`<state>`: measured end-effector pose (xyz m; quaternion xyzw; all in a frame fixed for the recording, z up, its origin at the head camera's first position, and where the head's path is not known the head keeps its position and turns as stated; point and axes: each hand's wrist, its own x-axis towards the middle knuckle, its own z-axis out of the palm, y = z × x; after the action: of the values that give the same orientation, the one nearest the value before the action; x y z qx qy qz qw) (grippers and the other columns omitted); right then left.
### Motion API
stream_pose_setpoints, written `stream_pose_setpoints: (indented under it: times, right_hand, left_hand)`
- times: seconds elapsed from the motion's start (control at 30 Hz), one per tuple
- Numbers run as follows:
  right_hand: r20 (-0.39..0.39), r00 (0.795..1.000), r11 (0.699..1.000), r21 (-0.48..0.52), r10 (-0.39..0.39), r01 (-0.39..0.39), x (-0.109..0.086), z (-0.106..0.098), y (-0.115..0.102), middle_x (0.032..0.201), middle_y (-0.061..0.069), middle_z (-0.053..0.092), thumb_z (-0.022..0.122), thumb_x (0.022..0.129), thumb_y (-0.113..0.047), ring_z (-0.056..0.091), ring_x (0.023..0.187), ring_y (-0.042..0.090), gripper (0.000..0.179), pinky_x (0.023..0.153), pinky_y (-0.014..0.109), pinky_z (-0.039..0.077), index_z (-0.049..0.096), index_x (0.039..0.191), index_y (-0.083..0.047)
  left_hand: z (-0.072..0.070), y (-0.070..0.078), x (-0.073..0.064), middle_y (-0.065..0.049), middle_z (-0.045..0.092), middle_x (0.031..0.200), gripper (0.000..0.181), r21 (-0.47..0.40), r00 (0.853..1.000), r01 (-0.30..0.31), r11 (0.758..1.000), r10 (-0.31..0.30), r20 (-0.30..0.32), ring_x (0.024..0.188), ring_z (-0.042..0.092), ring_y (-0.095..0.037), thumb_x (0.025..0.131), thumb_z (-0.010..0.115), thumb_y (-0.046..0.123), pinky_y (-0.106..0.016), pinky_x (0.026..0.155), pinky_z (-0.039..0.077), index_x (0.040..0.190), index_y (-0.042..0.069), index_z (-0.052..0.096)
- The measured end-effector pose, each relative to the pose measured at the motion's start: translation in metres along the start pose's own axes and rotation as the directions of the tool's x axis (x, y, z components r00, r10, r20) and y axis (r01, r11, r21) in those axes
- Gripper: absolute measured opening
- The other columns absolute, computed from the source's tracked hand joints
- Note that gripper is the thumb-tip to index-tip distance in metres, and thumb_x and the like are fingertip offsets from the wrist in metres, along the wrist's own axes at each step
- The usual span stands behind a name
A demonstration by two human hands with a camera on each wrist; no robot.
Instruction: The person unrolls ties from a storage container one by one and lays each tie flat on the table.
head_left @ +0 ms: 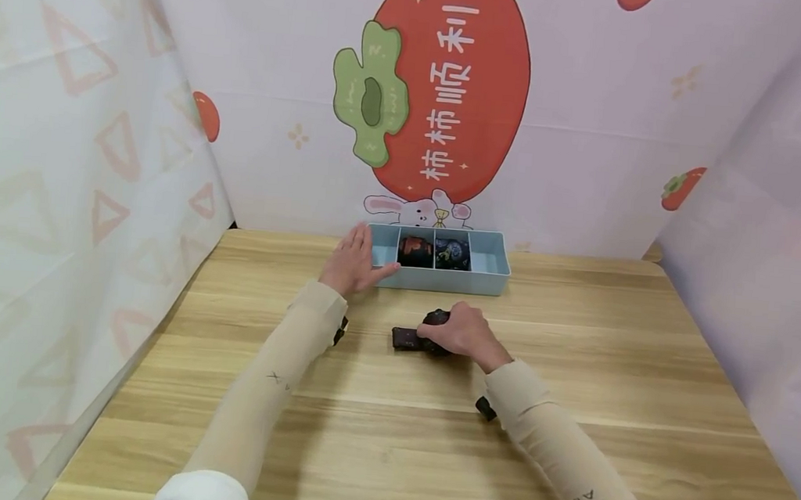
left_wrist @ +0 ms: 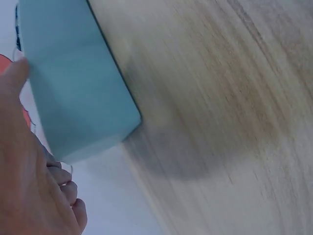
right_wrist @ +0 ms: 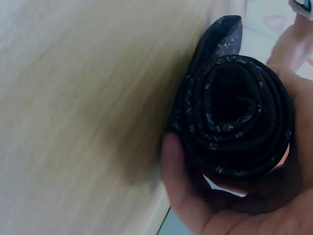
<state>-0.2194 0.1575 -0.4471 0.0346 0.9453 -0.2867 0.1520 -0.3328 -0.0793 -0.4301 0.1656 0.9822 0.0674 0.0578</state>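
Note:
My right hand (head_left: 466, 335) grips a dark, small-patterned necktie (right_wrist: 237, 147) wound into a roll, its spiral end showing in the right wrist view. A flat length of the tie (head_left: 406, 339) sticks out leftward along the table. Behind it stands a light blue divided box (head_left: 440, 281). At the box's left end is my left hand (head_left: 353, 262), fingers straight and thumb reaching along the front rim. The two middle compartments hold a red-and-black rolled tie (head_left: 416, 250) and a dark patterned rolled tie (head_left: 453, 254).
The wooden table (head_left: 384, 453) stretches around the box and both arms. A white cloth backdrop (head_left: 593, 139) with a large red fruit print hangs right behind the box. Printed cloth (head_left: 33, 252) also borders the left side.

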Motion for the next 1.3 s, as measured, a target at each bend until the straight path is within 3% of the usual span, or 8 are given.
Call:
stream_pose_setpoints:
  times: [0.23,0.47,0.6,0.77,0.93,1.07,1.2,1.3]
  right_hand:
    - [-0.032,0.999,1.0,-0.022,-0.017,0.016,0.002,-0.01,0.005,0.089,0.013,0.063,0.077,0.082,-0.062,0.059,0.079,0.026,0.063,0.066,0.033,0.047,0.063,0.094,-0.002]
    - [-0.047,0.997,0.997,-0.055,-0.055,0.053,0.001,-0.023,0.011,0.063,0.0,0.044,0.079,0.082,-0.065,0.048,0.063,0.02,0.061,0.056,0.03,0.037,0.051,0.067,-0.012]
    - [-0.051,0.996,0.995,-0.067,-0.075,0.072,-0.002,-0.028,0.012,0.061,0.0,0.045,0.08,0.081,-0.064,0.049,0.061,0.02,0.061,0.054,0.03,0.037,0.053,0.067,-0.011]
    - [-0.091,0.985,0.984,-0.118,-0.147,0.136,-0.005,-0.035,0.011,0.067,0.002,0.05,0.082,0.082,-0.059,0.05,0.062,0.02,0.057,0.054,0.03,0.037,0.058,0.074,-0.008]
    - [-0.18,0.934,0.939,-0.212,-0.31,0.271,-0.008,-0.041,0.014,0.063,0.002,0.044,0.089,0.079,-0.048,0.042,0.058,0.018,0.054,0.052,0.03,0.032,0.056,0.07,-0.006]
    - [-0.205,0.87,0.875,-0.296,-0.449,0.382,-0.008,-0.045,0.013,0.072,0.006,0.058,0.093,0.078,-0.037,0.05,0.063,0.019,0.045,0.056,0.031,0.042,0.065,0.081,-0.002]
    - [-0.125,0.809,0.8,-0.292,-0.575,0.524,-0.005,-0.047,0.012,0.088,0.01,0.069,0.089,0.084,-0.02,0.06,0.075,0.018,0.029,0.069,0.035,0.056,0.073,0.098,0.0]
    - [-0.052,0.784,0.767,-0.253,-0.619,0.589,-0.004,-0.048,0.011,0.088,0.008,0.068,0.084,0.087,-0.01,0.059,0.076,0.016,0.015,0.071,0.035,0.056,0.074,0.097,-0.002]
  left_hand:
    - [-0.017,-0.002,-0.026,-0.029,0.025,0.171,0.091,0.03,0.992,-0.053,0.998,0.056,-0.112,0.162,0.024,-0.04,0.109,0.041,0.057,-0.048,0.134,0.02,0.163,-0.013,0.018]
    - [-0.029,0.013,-0.068,-0.023,0.063,0.141,0.057,-0.016,0.969,-0.139,0.99,0.133,-0.208,0.129,0.063,-0.038,0.104,0.057,0.035,-0.05,0.105,0.057,0.143,-0.007,0.054]
    - [-0.019,0.031,-0.081,-0.018,0.072,0.121,0.042,-0.178,0.965,-0.237,0.955,0.211,-0.157,0.109,0.07,-0.031,0.099,0.066,0.025,-0.045,0.093,0.061,0.13,-0.004,0.063]
    - [0.004,0.053,-0.081,-0.012,0.075,0.104,0.03,-0.33,0.968,-0.247,0.911,0.247,-0.043,0.096,0.071,-0.021,0.096,0.071,0.019,-0.037,0.088,0.06,0.118,-0.001,0.067]
    - [0.024,0.07,-0.075,-0.009,0.077,0.1,0.021,-0.385,0.964,-0.238,0.892,0.264,0.015,0.09,0.071,-0.016,0.095,0.073,0.015,-0.035,0.086,0.06,0.11,0.0,0.07]
    - [0.034,0.075,-0.074,-0.007,0.077,0.097,0.015,-0.377,0.961,-0.242,0.894,0.273,0.032,0.088,0.069,-0.014,0.095,0.076,0.013,-0.035,0.085,0.059,0.105,0.003,0.071]
    - [0.039,0.076,-0.074,-0.003,0.074,0.09,0.01,-0.344,0.956,-0.264,0.901,0.292,0.031,0.083,0.063,-0.013,0.094,0.078,0.011,-0.033,0.081,0.056,0.099,0.006,0.072]
    - [0.04,0.075,-0.074,-0.002,0.073,0.086,0.009,-0.347,0.954,-0.267,0.899,0.296,0.034,0.08,0.06,-0.012,0.093,0.078,0.012,-0.032,0.079,0.055,0.098,0.006,0.073]
